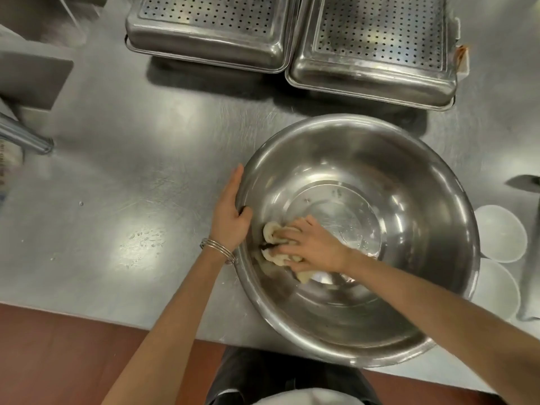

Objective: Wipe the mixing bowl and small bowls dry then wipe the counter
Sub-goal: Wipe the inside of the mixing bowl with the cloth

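A large steel mixing bowl (409,182) stands on the steel counter (131,185) near its front edge. My left hand (230,211) holds the bowl's left rim, thumb hooked over the edge, fingers along the outside. Inside the bowl, my right hand (309,247) presses a crumpled cream cloth (273,233) against the lower left wall. Two small white bowls (501,232) (496,290) sit just right of the mixing bowl, partly hidden behind its rim.
Two upturned perforated steel trays (210,27) (377,45) lie at the back of the counter. A sink basin (32,80) and a tap spout (23,135) are at the left. Water drops (143,238) speckle the counter left of the bowl.
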